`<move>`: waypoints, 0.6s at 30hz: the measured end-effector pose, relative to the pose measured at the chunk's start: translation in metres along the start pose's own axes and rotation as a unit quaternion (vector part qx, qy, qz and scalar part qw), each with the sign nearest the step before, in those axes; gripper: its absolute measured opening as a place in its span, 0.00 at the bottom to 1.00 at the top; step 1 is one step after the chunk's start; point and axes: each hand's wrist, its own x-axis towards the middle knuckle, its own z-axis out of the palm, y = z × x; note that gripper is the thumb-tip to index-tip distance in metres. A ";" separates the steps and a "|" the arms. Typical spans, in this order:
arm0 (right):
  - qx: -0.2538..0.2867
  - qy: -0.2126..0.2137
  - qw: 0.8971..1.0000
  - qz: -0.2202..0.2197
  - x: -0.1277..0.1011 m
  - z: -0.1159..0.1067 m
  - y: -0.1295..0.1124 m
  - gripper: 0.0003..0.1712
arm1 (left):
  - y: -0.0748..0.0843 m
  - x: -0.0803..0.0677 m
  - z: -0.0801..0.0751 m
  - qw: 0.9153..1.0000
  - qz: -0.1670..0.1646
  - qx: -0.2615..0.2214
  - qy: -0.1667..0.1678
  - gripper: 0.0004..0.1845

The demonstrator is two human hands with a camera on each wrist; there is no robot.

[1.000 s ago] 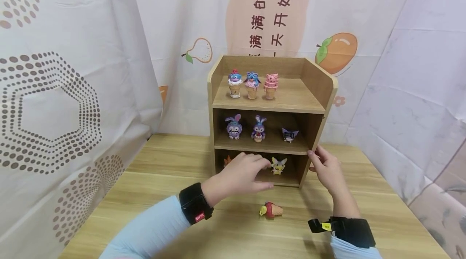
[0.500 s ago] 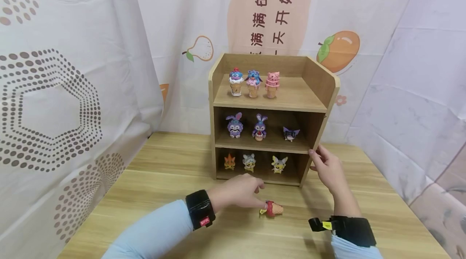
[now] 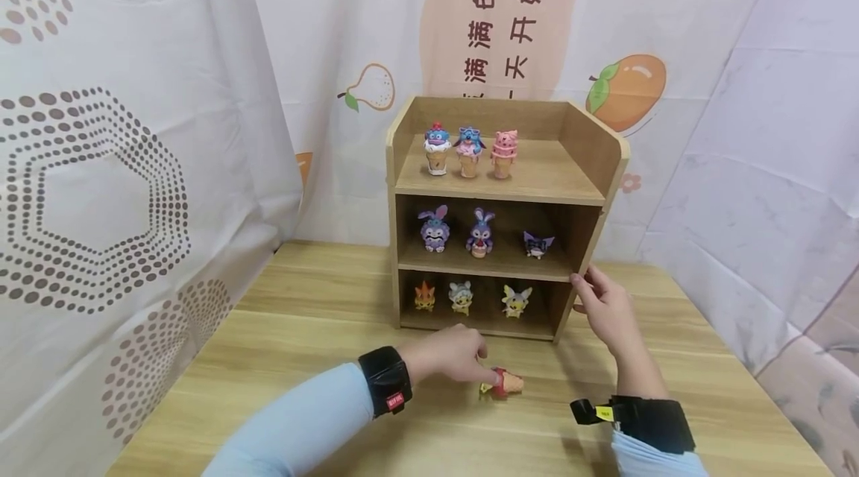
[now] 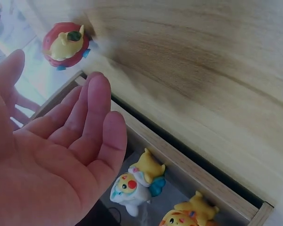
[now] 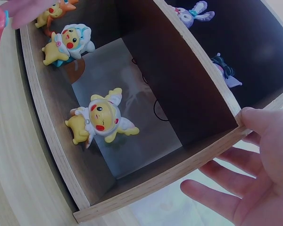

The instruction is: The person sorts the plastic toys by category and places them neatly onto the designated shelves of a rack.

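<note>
A small ice-cream-cone figurine (image 3: 511, 382), red and yellow at its top, lies on its side on the table. My left hand (image 3: 452, 354) is over its left end, the thumb overlapping it in the head view. In the left wrist view the left hand (image 4: 61, 146) has its fingers loosely extended, apart from the figurine (image 4: 65, 44). My right hand (image 3: 607, 313) holds the right side of a three-level wooden shelf (image 3: 499, 192). In the right wrist view its thumb (image 5: 259, 117) presses the panel's front edge, with the other fingers along the outside.
Cone figurines (image 3: 467, 153) stand on the shelf's top level. Purple figurines (image 3: 479, 235) are in the middle level. Yellow-bodied figurines (image 3: 515, 302) stand in the bottom level. The wood-grain table (image 3: 302, 298) is bordered by a printed curtain (image 3: 342, 15) behind.
My left hand has come down from in front of the bottom level to the figurine on the table, then shifted slightly right. The right hand stays on the shelf's side.
</note>
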 end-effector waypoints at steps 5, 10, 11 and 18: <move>0.002 -0.001 1.000 0.000 0.000 -0.002 0.000 0.32 | 0.003 0.004 0.003 1.000 -0.004 0.004 -0.018 0.31; 0.002 0.000 1.000 0.000 -0.001 -0.002 0.001 0.32 | 0.008 0.006 0.004 0.999 -0.006 0.015 -0.030 0.35; 0.001 0.000 1.000 0.000 -0.001 -0.002 0.001 0.32 | 0.008 0.006 0.005 0.999 -0.010 0.015 -0.031 0.35; -0.003 -0.006 1.000 0.005 0.000 -0.003 -0.001 0.34 | 0.010 0.009 0.008 0.998 -0.034 0.024 -0.045 0.36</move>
